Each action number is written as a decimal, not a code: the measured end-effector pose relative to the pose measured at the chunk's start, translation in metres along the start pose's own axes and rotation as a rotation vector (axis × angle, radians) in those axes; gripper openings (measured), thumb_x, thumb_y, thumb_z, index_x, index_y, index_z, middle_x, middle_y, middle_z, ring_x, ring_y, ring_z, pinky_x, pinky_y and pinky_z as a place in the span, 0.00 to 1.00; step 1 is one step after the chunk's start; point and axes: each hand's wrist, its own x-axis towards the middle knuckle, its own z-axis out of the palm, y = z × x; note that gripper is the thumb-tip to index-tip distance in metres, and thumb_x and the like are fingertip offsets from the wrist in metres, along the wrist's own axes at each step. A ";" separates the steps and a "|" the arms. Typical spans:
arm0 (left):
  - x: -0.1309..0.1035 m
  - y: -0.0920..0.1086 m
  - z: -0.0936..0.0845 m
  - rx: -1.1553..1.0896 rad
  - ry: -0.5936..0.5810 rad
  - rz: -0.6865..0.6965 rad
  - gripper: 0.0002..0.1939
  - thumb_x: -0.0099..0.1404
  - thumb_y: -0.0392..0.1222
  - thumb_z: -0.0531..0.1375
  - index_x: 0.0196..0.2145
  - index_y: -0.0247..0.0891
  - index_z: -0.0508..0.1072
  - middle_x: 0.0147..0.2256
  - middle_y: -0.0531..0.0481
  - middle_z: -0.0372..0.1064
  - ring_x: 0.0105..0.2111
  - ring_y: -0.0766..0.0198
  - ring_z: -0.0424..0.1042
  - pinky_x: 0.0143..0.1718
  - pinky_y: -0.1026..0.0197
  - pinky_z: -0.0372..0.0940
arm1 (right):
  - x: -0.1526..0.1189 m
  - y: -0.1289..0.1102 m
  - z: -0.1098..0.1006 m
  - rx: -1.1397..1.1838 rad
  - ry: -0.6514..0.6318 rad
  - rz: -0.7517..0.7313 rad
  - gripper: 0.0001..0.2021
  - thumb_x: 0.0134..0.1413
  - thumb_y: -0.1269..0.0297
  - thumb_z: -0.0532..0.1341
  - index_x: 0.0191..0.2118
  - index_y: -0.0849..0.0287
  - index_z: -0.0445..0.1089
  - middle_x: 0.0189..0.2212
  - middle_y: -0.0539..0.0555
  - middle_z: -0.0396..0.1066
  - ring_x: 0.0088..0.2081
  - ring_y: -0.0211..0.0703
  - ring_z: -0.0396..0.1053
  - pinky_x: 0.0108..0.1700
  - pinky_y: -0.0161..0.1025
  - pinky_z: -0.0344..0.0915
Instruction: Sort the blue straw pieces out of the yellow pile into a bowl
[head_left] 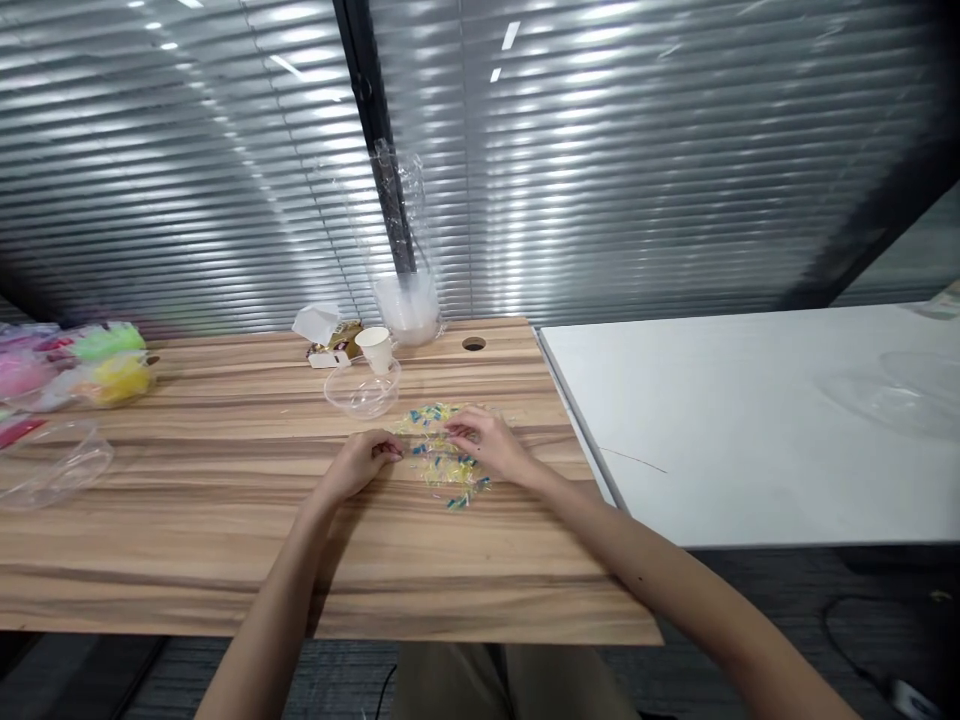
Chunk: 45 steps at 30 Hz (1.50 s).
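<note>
Small yellow, blue and clear scraps [457,468], like shredded film, lie scattered on the wood-grain table [225,550]. At their left edge my left hand [366,462] is closed, thumb and fingertips pressed together. My right hand [487,442] hovers over or rests on the right side of the scraps, its fingers pinched. What either pinch holds, if anything, is too small to make out. Just behind the scraps a clear plastic bowl [346,400] stands near a white paper cup [377,348].
Behind are an open tissue box [330,345] and clear stacked cups in a plastic bag [409,308]. At far left lie bags of coloured filler [112,375] and another clear bowl [64,470]. A white table [720,430] adjoins on the right, holding a thin reddish strand [634,459].
</note>
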 end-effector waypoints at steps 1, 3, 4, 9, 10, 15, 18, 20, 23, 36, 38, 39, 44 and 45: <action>0.000 0.002 0.000 -0.015 -0.008 -0.009 0.06 0.54 0.37 0.57 0.28 0.36 0.74 0.28 0.48 0.74 0.30 0.60 0.71 0.34 0.61 0.64 | 0.000 0.002 0.001 -0.017 -0.022 -0.016 0.08 0.53 0.76 0.59 0.39 0.62 0.72 0.34 0.55 0.72 0.36 0.41 0.69 0.40 0.37 0.64; -0.001 0.005 -0.002 -0.060 -0.052 -0.028 0.06 0.53 0.37 0.58 0.28 0.36 0.74 0.28 0.48 0.74 0.30 0.60 0.71 0.34 0.61 0.64 | 0.000 0.006 0.005 -0.054 -0.062 -0.063 0.09 0.52 0.77 0.60 0.39 0.61 0.72 0.35 0.55 0.72 0.38 0.41 0.68 0.41 0.38 0.63; -0.002 0.007 -0.003 -0.084 -0.088 -0.036 0.05 0.53 0.37 0.59 0.28 0.36 0.75 0.28 0.49 0.74 0.29 0.60 0.72 0.34 0.62 0.65 | 0.000 0.008 0.007 -0.067 -0.078 -0.089 0.09 0.51 0.77 0.61 0.39 0.62 0.72 0.35 0.55 0.72 0.38 0.42 0.68 0.42 0.39 0.63; -0.009 0.014 -0.009 -0.241 -0.351 -0.098 0.03 0.50 0.36 0.62 0.27 0.36 0.74 0.26 0.50 0.74 0.28 0.62 0.73 0.32 0.63 0.66 | -0.001 0.007 0.009 -0.059 -0.127 -0.183 0.04 0.52 0.73 0.63 0.35 0.62 0.70 0.35 0.55 0.71 0.38 0.42 0.67 0.42 0.38 0.63; -0.010 0.016 -0.009 -0.272 -0.400 -0.107 0.04 0.50 0.36 0.62 0.27 0.37 0.74 0.26 0.51 0.74 0.28 0.62 0.73 0.32 0.63 0.66 | -0.001 0.005 0.008 -0.050 -0.140 -0.191 0.02 0.52 0.73 0.62 0.34 0.62 0.70 0.34 0.55 0.71 0.38 0.42 0.67 0.42 0.38 0.63; -0.010 0.024 -0.009 -0.289 -0.472 -0.092 0.08 0.51 0.41 0.65 0.31 0.36 0.75 0.28 0.49 0.75 0.30 0.61 0.73 0.33 0.62 0.67 | -0.004 -0.008 0.005 0.013 -0.265 -0.255 0.03 0.56 0.72 0.59 0.31 0.63 0.70 0.35 0.56 0.70 0.39 0.41 0.68 0.42 0.37 0.64; -0.006 0.025 -0.008 -0.232 -0.244 -0.072 0.10 0.54 0.46 0.63 0.30 0.36 0.75 0.31 0.47 0.75 0.32 0.60 0.73 0.35 0.61 0.67 | -0.010 -0.020 0.009 0.027 -0.369 -0.332 0.06 0.58 0.73 0.56 0.34 0.64 0.70 0.37 0.57 0.70 0.40 0.40 0.68 0.43 0.36 0.64; -0.003 0.023 -0.005 -0.166 -0.018 -0.046 0.12 0.55 0.48 0.61 0.30 0.35 0.75 0.31 0.46 0.75 0.33 0.59 0.72 0.36 0.61 0.66 | -0.015 -0.028 0.013 0.020 -0.435 -0.372 0.07 0.59 0.73 0.55 0.35 0.63 0.70 0.38 0.56 0.70 0.41 0.39 0.67 0.44 0.36 0.64; 0.001 0.022 0.003 -0.096 0.156 0.007 0.12 0.57 0.47 0.60 0.31 0.36 0.75 0.32 0.46 0.75 0.33 0.59 0.71 0.37 0.60 0.65 | -0.022 -0.037 0.019 -0.053 -0.501 -0.375 0.07 0.60 0.73 0.54 0.36 0.62 0.69 0.39 0.56 0.69 0.40 0.38 0.68 0.42 0.34 0.65; 0.004 0.025 0.024 0.040 0.009 0.212 0.11 0.63 0.38 0.54 0.35 0.37 0.76 0.35 0.45 0.70 0.36 0.61 0.68 0.41 0.60 0.62 | -0.013 -0.018 0.009 -0.154 -0.222 -0.335 0.09 0.61 0.72 0.52 0.38 0.62 0.70 0.39 0.58 0.69 0.41 0.42 0.67 0.43 0.39 0.66; 0.005 0.023 0.023 0.057 0.018 0.223 0.11 0.63 0.37 0.53 0.36 0.37 0.76 0.35 0.45 0.70 0.37 0.61 0.68 0.41 0.60 0.62 | -0.010 -0.012 0.006 -0.170 -0.173 -0.316 0.09 0.61 0.71 0.52 0.38 0.62 0.70 0.38 0.57 0.69 0.41 0.42 0.67 0.44 0.40 0.66; 0.005 0.022 0.023 0.066 0.027 0.226 0.10 0.63 0.37 0.54 0.36 0.37 0.76 0.35 0.45 0.70 0.37 0.61 0.68 0.41 0.60 0.62 | -0.009 -0.009 0.006 -0.178 -0.157 -0.305 0.09 0.62 0.71 0.52 0.38 0.62 0.70 0.38 0.57 0.69 0.41 0.42 0.67 0.43 0.41 0.66; 0.005 0.014 0.021 0.088 0.037 0.277 0.09 0.64 0.36 0.53 0.35 0.37 0.75 0.34 0.46 0.70 0.36 0.61 0.68 0.40 0.61 0.61 | -0.008 -0.001 0.007 -0.177 -0.120 -0.250 0.09 0.62 0.69 0.52 0.37 0.61 0.69 0.36 0.56 0.70 0.39 0.42 0.68 0.42 0.41 0.66; 0.006 0.013 0.020 0.088 0.034 0.281 0.09 0.64 0.35 0.53 0.34 0.36 0.74 0.33 0.46 0.70 0.36 0.62 0.68 0.40 0.61 0.61 | -0.009 -0.001 0.008 -0.172 -0.117 -0.243 0.09 0.62 0.69 0.52 0.38 0.61 0.69 0.36 0.56 0.70 0.39 0.42 0.68 0.42 0.41 0.66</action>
